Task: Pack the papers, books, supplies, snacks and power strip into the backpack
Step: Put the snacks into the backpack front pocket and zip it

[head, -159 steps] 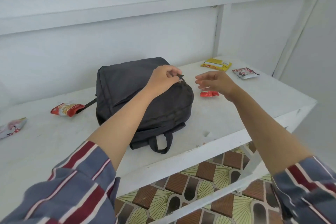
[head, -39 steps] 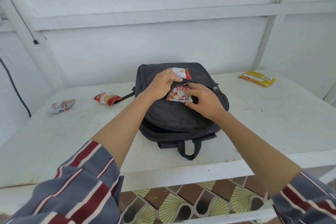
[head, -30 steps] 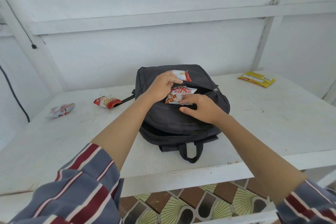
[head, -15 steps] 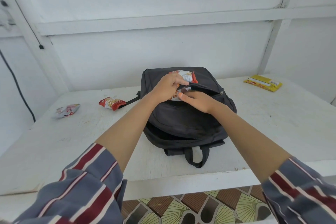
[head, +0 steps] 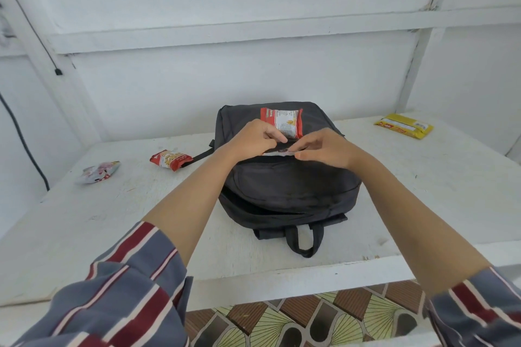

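Left hand (head: 255, 139) pinches the backpack (head: 287, 186) at its pocket lip; right hand (head: 329, 148) pinches a snack packet (head: 277, 152) nearly in; the far loose packet (head: 282, 122) could slide off if jostled.

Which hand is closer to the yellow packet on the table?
The right hand. It is at the pocket of the backpack, pinching a snack packet, with the yellow packet off to its right. The left hand holds the pocket edge, farther to the left.

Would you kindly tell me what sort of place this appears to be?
Probably a plain storage or utility room in a home: a white-painted wooden table against bare white boarded walls, patterned floor tiles below, and a black cable hanging at the left.
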Demonstrator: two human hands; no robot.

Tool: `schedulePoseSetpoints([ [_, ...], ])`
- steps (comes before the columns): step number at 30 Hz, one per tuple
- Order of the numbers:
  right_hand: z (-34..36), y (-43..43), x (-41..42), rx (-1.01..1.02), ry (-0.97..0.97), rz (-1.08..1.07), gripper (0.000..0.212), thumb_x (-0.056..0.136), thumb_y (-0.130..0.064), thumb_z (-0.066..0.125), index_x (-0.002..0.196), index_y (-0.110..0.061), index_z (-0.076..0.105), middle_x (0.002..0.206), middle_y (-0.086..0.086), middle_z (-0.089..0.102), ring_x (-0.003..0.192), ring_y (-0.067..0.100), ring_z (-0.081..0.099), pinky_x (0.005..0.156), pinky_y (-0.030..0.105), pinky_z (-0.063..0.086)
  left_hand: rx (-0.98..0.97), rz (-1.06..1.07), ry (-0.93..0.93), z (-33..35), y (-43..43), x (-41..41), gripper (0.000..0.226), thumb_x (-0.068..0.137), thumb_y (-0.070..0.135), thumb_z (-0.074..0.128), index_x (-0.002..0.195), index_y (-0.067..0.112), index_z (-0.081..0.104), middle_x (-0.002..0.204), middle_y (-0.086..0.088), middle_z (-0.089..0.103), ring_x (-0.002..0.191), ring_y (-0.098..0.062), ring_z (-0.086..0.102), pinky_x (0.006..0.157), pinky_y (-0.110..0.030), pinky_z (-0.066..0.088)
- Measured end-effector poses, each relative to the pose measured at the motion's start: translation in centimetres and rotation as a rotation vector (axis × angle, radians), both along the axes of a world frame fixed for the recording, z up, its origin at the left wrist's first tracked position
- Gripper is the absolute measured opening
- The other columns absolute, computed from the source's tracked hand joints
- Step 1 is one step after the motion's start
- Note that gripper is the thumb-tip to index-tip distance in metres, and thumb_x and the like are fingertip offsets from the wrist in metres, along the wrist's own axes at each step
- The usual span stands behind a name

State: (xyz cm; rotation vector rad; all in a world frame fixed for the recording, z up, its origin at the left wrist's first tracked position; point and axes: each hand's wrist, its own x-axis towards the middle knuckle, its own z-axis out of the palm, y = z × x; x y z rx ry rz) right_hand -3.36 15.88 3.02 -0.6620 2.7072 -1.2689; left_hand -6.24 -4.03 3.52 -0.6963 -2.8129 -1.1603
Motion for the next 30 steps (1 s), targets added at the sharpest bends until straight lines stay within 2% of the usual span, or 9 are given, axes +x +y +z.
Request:
schedulePoseSetpoints([
  [3,1.5,0.5,-0.1,-0.243,0.077,-0.074,0.016,0.081,0.0,0.067,0.094,-0.008,0.071,0.083,0.001,0.07,0.077,0.005,0.064,0.08,0.014,0.049,0.084,0.03,-0.005,0.0,-0.1,-0.1,0.022,0.087,0.004,0.057,0.094,0.016,0.073,0.087,0.01,0.067,0.083,0.001,0.06,0.082,-0.016,0.046],
  [6,2.1,0.3,-1.2,-0.288,0.215,-0.185,0.019,0.08,0.0,0.067,0.095,-0.011,0.069,0.095,0.004,0.068,0.082,0.012,0.059,0.078,0.017,0.047,0.234,0.099,0.03,0.1,0.0,-0.4,0.016,0.087,0.009,0.06,0.089,0.017,0.073,0.083,0.009,0.067,0.073,-0.002,0.058,0.065,-0.014,0.047],
  [10,1.4,-0.2,-3.0,-0.244,0.195,-0.245,0.038,0.078,-0.008,0.071,0.112,-0.022,0.063,0.118,-0.006,0.053,0.11,0.013,0.047,0.094,0.024,0.038,0.319,0.204,0.173,-0.1,-0.3,-1.4,0.019,0.085,0.008,0.06,0.092,0.02,0.073,0.092,0.004,0.069,0.077,-0.005,0.058,0.073,-0.018,0.05],
  [13,0.7,-0.9,-3.9,-0.135,0.17,-0.175,0.052,0.078,-0.011,0.073,0.125,-0.025,0.056,0.138,0.0,0.04,0.134,0.015,0.031,0.108,0.027,0.026,0.254,0.226,0.168,-0.5,-0.7,-1.9,0.025,0.08,0.007,0.061,0.097,0.021,0.072,0.098,0.0,0.069,0.079,-0.013,0.06,0.076,-0.025,0.052],
  [17,-0.1,-1.7,-4.6,0.007,0.106,-0.127,0.063,0.078,-0.012,0.072,0.135,-0.027,0.048,0.154,0.01,0.017,0.143,0.017,0.015,0.104,0.023,0.019,0.231,0.216,0.139,-1.1,-0.9,-2.1,0.03,0.077,0.005,0.066,0.102,0.021,0.07,0.103,-0.002,0.065,0.088,-0.017,0.06,0.08,-0.026,0.052],
  [21,-0.7,-1.6,-4.9,0.033,0.219,-0.144,0.058,0.08,-0.007,0.069,0.133,-0.022,0.05,0.142,0.012,0.035,0.138,0.02,0.027,0.103,0.023,0.024,0.242,0.178,0.11,-1.2,-0.8,-1.9,0.032,0.077,0.006,0.069,0.104,0.022,0.069,0.102,-0.003,0.065,0.084,-0.012,0.056,0.08,-0.023,0.05],
  [24,-0.6,-0.6,-5.1,-0.003,0.231,-0.176,0.053,0.079,-0.004,0.069,0.129,-0.017,0.055,0.13,0.009,0.047,0.124,0.02,0.042,0.107,0.033,0.034,0.256,0.122,0.069,-1.0,-1.0,-1.7,0.038,0.073,0.011,0.077,0.106,0.026,0.066,0.097,0.002,0.061,0.078,-0.011,0.053,0.077,-0.019,0.047],
  [26,-0.2,0.4,-4.9,-0.069,0.202,-0.178,0.05,0.078,0.0,0.069,0.125,-0.014,0.057,0.122,0.009,0.051,0.11,0.018,0.049,0.102,0.038,0.041,0.221,0.087,0.017,-0.9,-1.1,-1.5,0.048,0.068,0.014,0.082,0.108,0.028,0.06,0.1,0.003,0.059,0.081,-0.012,0.053,0.076,-0.019,0.047],
  [30,1.2,2.3,-3.6,-0.097,0.188,-0.208,0.051,0.079,0.002,0.067,0.126,-0.012,0.056,0.123,0.007,0.046,0.108,0.016,0.048,0.089,0.022,0.041,0.002,-0.013,0.003,-1.1,-1.2,-1.2,0.054,0.06,0.011,0.086,0.1,0.025,0.052,0.107,0.0,0.057,0.087,-0.012,0.05,0.075,-0.018,0.044],
])
